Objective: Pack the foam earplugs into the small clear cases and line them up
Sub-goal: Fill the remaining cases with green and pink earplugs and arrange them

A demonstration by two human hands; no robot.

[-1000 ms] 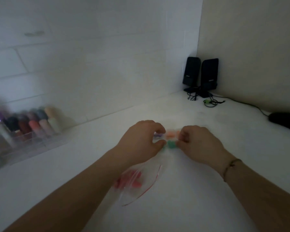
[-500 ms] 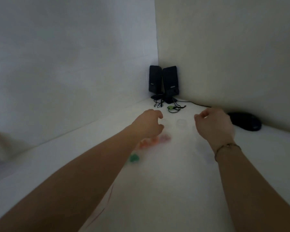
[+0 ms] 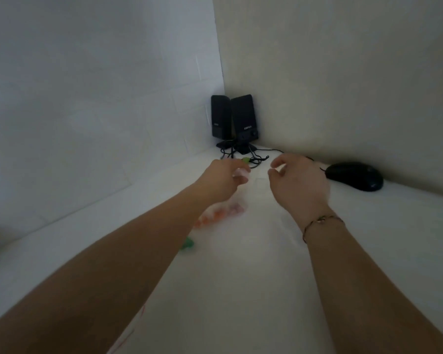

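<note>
Blurred earplug row (image 3: 219,215) running near-left to far-right, hands (image 3: 224,183) raised beyond

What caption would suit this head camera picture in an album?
Two hands, left and right, reach over a white desk with blurred orange earplugs, toward black speakers and a mouse.

A blurred cluster of orange and pink foam earplugs (image 3: 221,213) lies on the white surface, partly hidden by the left forearm; a green earplug (image 3: 188,243) lies apart, nearer the camera; faint clear cases (image 3: 260,183), seemingly, sit farther back.
</note>
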